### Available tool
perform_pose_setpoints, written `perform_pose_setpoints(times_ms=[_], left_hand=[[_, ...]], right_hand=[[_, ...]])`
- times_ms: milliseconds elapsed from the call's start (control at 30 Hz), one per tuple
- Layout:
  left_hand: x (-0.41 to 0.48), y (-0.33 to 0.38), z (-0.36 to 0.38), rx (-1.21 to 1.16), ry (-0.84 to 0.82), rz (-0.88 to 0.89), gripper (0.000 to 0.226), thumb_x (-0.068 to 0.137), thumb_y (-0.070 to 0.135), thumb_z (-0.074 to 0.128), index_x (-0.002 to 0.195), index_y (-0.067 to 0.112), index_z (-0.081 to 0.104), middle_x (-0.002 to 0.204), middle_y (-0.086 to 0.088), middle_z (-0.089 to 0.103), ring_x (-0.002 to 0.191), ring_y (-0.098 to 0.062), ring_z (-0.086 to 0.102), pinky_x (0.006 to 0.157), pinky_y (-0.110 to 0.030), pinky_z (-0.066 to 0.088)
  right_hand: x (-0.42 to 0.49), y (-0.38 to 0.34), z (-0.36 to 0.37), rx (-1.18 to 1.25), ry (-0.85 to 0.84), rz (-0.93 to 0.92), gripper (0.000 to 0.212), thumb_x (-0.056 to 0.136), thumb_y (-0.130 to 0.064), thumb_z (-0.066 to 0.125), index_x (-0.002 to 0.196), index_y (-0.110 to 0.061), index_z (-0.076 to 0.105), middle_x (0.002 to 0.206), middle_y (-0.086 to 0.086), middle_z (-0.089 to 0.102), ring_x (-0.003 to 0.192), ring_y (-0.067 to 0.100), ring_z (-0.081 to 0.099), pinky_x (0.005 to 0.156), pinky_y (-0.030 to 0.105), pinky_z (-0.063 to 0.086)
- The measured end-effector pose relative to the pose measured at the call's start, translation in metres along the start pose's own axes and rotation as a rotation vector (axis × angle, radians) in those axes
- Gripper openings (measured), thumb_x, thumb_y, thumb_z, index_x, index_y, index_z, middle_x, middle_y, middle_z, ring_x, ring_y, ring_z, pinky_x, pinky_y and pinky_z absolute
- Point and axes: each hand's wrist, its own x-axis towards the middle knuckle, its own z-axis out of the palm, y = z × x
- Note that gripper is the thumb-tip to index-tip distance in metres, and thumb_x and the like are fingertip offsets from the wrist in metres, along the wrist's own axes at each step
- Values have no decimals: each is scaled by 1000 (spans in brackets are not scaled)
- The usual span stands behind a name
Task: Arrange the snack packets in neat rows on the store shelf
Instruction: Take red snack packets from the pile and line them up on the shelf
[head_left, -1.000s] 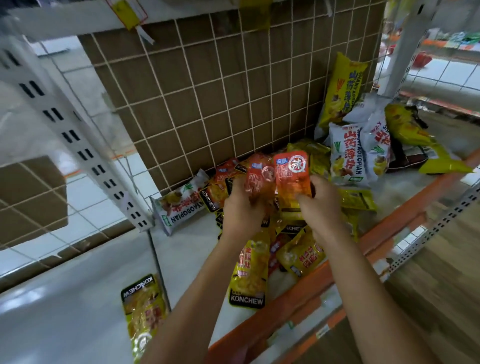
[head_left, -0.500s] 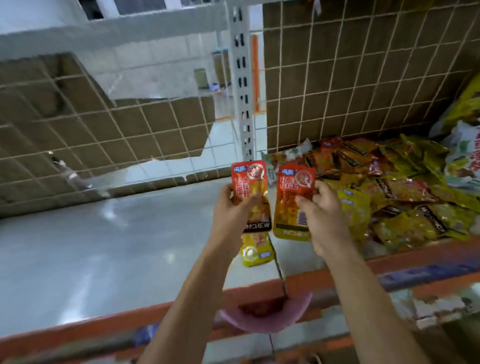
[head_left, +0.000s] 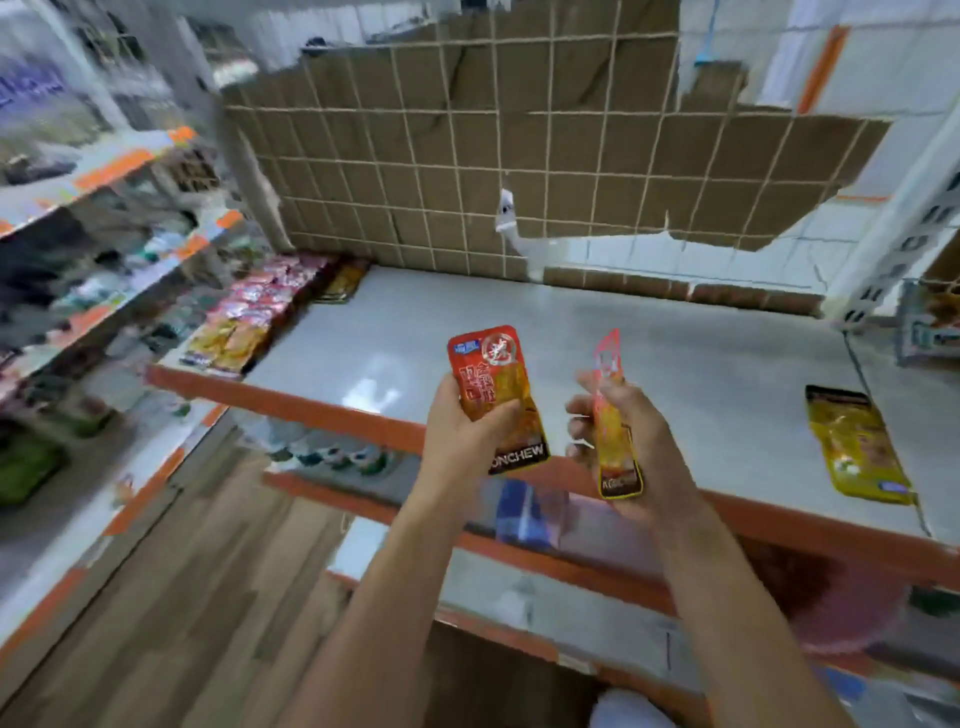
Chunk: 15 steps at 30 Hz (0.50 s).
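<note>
Head view gives us the shelf (head_left: 519, 332) from above its orange front edge, and we judge the job to be at an early stage. At the far left end the laid packets (head_left: 249, 322) sit in rows, pink-red ones toward the back and yellow ones toward the front; blur keeps us from counting them or saying how straight they lie. From there to the right the grey surface carries no rows.

Our left hand (head_left: 462, 436) grips a red packet (head_left: 493, 384) by its lower half, fingers curled behind and thumb across the printed face. It stands upright, facing us, over the front edge and not yet set down. Just beside it, not touching, our right hand (head_left: 649, 441) holds a second packet (head_left: 615, 457) turned edge-on to us, fingers curled round its lower part.

Farther right a yellow packet (head_left: 852, 441) lies flat and alone near the front, well apart from the rows. Left to do, as we read it: place both held packets, bring in the loose one, and fill the rest of the shelf.
</note>
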Motion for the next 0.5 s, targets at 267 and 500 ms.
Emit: perform_pose_setpoints(times_ms=[267,500], left_hand=[[16,9,-105,-36,238,-13,39,82,6,67,114,20,49,102,-3,65,89,-15,65,68,-23,54],[75,24,-172,-43,339,-24,35,84,4,63,114,17,51,101,-7,67,88,-20,67,72,-31,55]], right_hand=[[46,48,97,-86,-51,200,40,95,-37,45,110,-4,61,100,16,69,90,28,66,89,44,51],[116,80,163,-188,-72,37,10,93,-14,53,92,-13,62,80,5,70,65,17,69,63,33,59]])
